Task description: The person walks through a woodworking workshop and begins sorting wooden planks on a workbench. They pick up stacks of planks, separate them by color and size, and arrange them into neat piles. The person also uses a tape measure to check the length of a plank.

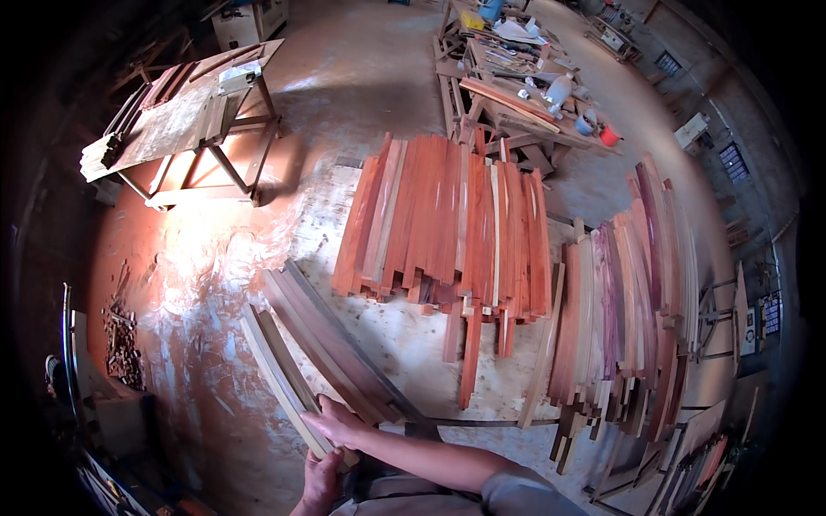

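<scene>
– What do you have in your hands, and where is it?

– You hold a long, straight pale strip of wood (pixel 274 368), slanting up and leftward in front of your body. A darker brown band runs along its right side; whether that is a second piece, I cannot tell.

– And your grip?

– Your left hand (pixel 320 478) is closed around the strip's near end. Your right hand (pixel 334 424) grips it just above, fingers laid across the wood.

– What lies next to it?

– Just right of it, grey-brown boards (pixel 325 340), long and flat-faced, lie side by side. Beyond them, a blotched whitish surface (pixel 400 348) stretches to a stack of reddish planks (pixel 430 211), their near ends stepped and uneven. Right of that, a mixed stack (pixel 594 310) shows tan, brown and purplish grain.

– Farther out?

– A flat wooden worktable (pixel 185 129) carries dark slender strips (pixel 129 112) along its left edge. On the cluttered bench (pixel 572 138), a round red bucket (pixel 610 136) sits at the near right corner.
</scene>
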Demonstrator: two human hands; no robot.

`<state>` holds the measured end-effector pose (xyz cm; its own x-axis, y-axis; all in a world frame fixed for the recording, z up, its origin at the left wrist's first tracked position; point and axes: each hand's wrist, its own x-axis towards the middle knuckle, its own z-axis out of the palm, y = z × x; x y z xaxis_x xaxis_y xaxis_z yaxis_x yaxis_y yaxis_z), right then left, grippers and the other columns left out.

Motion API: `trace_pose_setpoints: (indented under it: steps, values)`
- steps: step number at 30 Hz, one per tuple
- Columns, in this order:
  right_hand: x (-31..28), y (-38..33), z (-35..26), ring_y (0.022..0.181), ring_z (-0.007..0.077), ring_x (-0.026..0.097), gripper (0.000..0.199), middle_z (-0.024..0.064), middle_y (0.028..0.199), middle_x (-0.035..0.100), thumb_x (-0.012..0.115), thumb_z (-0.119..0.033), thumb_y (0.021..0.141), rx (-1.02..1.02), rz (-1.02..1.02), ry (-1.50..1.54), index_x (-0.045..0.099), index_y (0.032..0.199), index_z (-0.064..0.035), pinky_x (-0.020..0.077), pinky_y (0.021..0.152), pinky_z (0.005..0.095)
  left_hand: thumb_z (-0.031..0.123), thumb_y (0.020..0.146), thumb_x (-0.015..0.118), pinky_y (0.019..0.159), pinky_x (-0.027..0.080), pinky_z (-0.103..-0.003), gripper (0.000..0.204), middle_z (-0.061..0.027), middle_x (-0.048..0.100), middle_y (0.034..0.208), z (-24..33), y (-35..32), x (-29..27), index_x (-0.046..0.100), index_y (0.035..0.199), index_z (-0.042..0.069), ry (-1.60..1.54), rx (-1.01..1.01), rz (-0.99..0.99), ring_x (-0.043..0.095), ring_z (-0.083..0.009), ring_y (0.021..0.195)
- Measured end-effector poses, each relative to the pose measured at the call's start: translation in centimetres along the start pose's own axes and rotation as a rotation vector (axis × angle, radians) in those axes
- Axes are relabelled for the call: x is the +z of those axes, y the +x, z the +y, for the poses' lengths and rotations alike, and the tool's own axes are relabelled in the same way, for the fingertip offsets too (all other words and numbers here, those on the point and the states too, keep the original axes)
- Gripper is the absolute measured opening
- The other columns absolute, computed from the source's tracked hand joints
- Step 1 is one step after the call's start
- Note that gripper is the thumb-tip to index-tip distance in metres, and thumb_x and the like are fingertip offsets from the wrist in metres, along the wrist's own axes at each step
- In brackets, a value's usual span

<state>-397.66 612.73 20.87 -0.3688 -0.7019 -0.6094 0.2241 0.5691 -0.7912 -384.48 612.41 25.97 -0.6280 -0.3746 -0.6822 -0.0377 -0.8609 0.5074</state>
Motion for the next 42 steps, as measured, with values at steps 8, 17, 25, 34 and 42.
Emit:
trace_pose_setpoints:
  steps: [8,17,25,34,42]
  values:
    - [-1.0,-2.1,-2.9,0.101,0.0374,0.063,0.047,0.0256,0.107,0.063,0.057,-0.027,0.091,-0.25,0.119,0.145,0.048,0.126,0.0023,0.0487,0.086,0.0409,0.006,0.086,0.067,0.076,0.055,-0.031,0.033,-0.0081,0.066,0.101,1.2,0.2,0.9,0.052,0.116,0.004,0.233,0.112,0.088,0.065,-0.0169,0.085]
    - [-4.5,-2.6,-4.6,0.101,0.0376,0.06,0.05,0.0261,0.11,0.059,0.066,-0.03,0.089,-0.44,0.315,0.122,0.048,0.122,0.0025,0.0476,0.082,0.0425,0.007,0.082,0.072,0.074,0.052,-0.028,0.034,-0.0061,0.066,0.098,2.6,3.0,5.0,0.052,0.108,0.0,0.515,0.249,0.084,0.062,-0.0121,0.087]
    - [-8.5,-1.5,-6.1,0.108,0.0431,0.053,0.081,0.0306,0.115,0.05,0.077,-0.036,0.077,-0.404,0.636,-0.156,0.035,0.131,0.0069,0.0451,0.091,0.0465,0.023,0.072,0.08,0.074,0.051,-0.038,0.051,-0.0177,0.066,0.092,0.9,6.9,8.3,0.051,0.105,-0.002,1.015,0.347,0.201,0.065,-0.0242,0.087]
    - [-17.9,-0.4,-9.4,0.105,0.0394,0.058,0.078,0.0274,0.112,0.057,0.072,-0.04,0.076,-0.206,0.563,-0.441,0.041,0.129,0.0071,0.0482,0.091,0.0439,0.013,0.079,0.076,0.083,0.053,-0.034,0.091,-0.0162,0.048,0.119,0.0,9.4,13.3,0.013,0.143,-0.003,0.909,0.375,-0.36,0.055,-0.0227,0.105]
    - [-33.7,4.2,-13.2,0.114,0.0365,0.051,0.076,0.0235,0.121,0.054,0.073,-0.029,0.077,-0.14,0.657,-0.895,0.038,0.136,0.0033,0.0426,0.101,0.0459,0.005,0.087,0.063,0.081,0.051,-0.03,0.063,-0.0116,0.058,0.105,2.7,7.0,6.3,0.031,0.141,-0.006,0.776,0.132,0.054,0.058,-0.0171,0.093]
